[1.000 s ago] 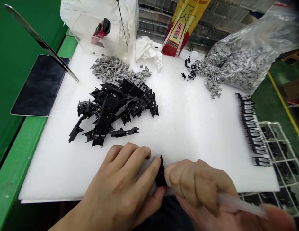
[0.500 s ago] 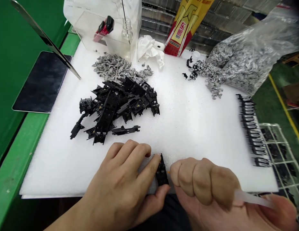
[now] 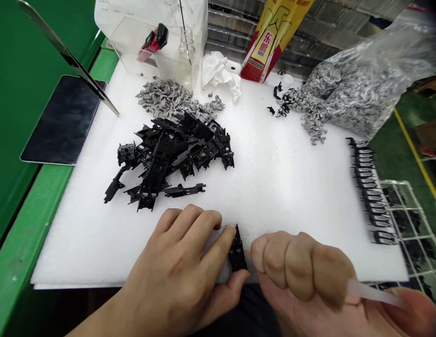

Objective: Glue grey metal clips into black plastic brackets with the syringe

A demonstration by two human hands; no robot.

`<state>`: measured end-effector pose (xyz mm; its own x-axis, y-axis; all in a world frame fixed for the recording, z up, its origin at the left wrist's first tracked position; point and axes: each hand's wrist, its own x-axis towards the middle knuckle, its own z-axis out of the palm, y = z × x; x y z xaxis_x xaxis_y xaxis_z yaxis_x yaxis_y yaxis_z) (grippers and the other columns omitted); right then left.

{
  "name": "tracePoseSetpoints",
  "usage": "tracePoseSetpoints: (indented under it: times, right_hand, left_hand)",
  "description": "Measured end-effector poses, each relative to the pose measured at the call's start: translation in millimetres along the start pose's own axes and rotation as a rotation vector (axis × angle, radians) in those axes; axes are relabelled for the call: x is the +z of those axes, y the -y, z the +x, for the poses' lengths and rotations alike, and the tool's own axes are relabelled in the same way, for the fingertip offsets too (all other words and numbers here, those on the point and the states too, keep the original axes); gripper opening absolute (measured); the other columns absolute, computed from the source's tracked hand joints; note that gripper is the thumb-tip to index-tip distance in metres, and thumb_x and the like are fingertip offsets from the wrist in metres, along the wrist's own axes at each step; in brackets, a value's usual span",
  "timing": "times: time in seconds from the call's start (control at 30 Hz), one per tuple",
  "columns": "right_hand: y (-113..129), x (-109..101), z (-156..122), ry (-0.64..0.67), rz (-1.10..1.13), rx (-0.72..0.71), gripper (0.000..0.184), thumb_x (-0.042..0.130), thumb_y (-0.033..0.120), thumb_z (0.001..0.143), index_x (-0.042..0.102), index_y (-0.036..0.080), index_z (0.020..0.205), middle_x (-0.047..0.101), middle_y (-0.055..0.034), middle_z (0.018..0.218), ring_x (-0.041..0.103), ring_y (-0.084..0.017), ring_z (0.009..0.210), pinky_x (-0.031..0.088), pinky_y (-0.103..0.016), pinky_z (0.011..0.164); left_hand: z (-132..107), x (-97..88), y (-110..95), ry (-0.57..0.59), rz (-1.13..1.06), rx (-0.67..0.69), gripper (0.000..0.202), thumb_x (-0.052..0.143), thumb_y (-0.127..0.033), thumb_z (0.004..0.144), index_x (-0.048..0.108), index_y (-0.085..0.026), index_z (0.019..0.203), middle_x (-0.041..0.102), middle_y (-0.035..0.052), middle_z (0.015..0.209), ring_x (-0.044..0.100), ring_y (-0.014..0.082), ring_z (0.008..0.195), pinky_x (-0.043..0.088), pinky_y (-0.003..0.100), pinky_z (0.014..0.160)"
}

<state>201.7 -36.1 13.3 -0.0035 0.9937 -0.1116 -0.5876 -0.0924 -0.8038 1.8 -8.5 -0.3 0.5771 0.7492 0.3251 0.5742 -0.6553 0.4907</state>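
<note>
The left hand pinches a black plastic part near the front edge of the white foam sheet; the right hand closes around a translucent tube. Open foam stretches toward a yellow-and-red packet printed 东鹏.

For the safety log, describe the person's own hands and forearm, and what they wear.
The left hand and right hand are bare, with no gloves, finger cots, rings or watch in view. The left forearm is bare too, no sleeve showing. The fingernails look short. Dark clothing shows below the hands.
</note>
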Motion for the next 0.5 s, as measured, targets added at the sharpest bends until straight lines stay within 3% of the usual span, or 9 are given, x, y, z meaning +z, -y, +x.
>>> tracePoseSetpoints:
  times: [0.27,0.5]
  right_hand:
    - [-1.2,-2.1,-4.1,0.044,-0.005,0.010,0.067,0.058,0.067,0.097,0.029,0.022,0.056,0.033,0.0027,0.051,0.043,-0.018,0.057,0.044,-0.040,0.061]
    - [-7.2,-6.8,-9.6,0.123,-0.116,-0.013,0.061,0.051,0.073,0.100,0.044,0.024,0.065,0.044,0.0011,0.061,0.046,-0.019,0.063,0.044,-0.041,0.065]
  left_hand:
    - [-2.3,1.0,0.3,0.004,-0.008,-0.002,0.036,0.069,-0.036,0.097,0.071,-0.012,0.124,0.066,0.0115,0.111,0.057,0.0288,0.096,0.041,0.046,0.077]
    - [0.5,-2.1,1.7,0.010,0.009,0.013,0.030,0.069,-0.032,0.098,0.072,-0.012,0.121,0.067,0.0115,0.109,0.057,0.0279,0.094,0.041,0.045,0.075]
